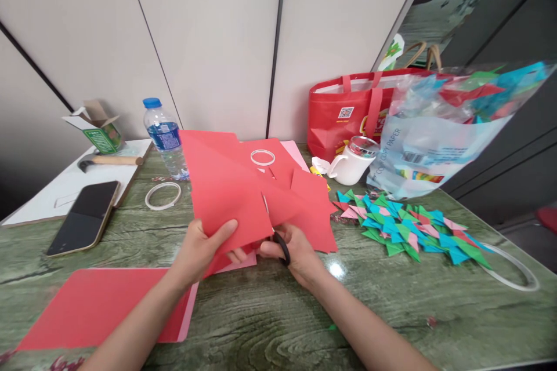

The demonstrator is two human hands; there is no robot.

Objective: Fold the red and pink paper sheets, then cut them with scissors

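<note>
My left hand (pixel 213 243) pinches a sheet of red paper (pixel 226 191) by its lower edge, thumb on top and fingers beneath. In my right hand (pixel 293 255) is a pair of scissors (pixel 282 248) with black handles. Their blades pass through the red paper, which is partly cut, and a strip of it leans off to the right. More red paper (pixel 317 214) lies on the table behind and under my hands, with a pink sheet (pixel 293 153) showing at its edge. On that stack rests a white tape ring (pixel 262 157).
At left are a phone (pixel 85 217), a hammer (pixel 111 160), a water bottle (pixel 165 139), another tape ring (pixel 163 195) and red sheets (pixel 104 307). At right stand a white mug (pixel 352 162), a red bag (pixel 339 110), a plastic bag (pixel 430 139) and folded paper pieces (pixel 404 226).
</note>
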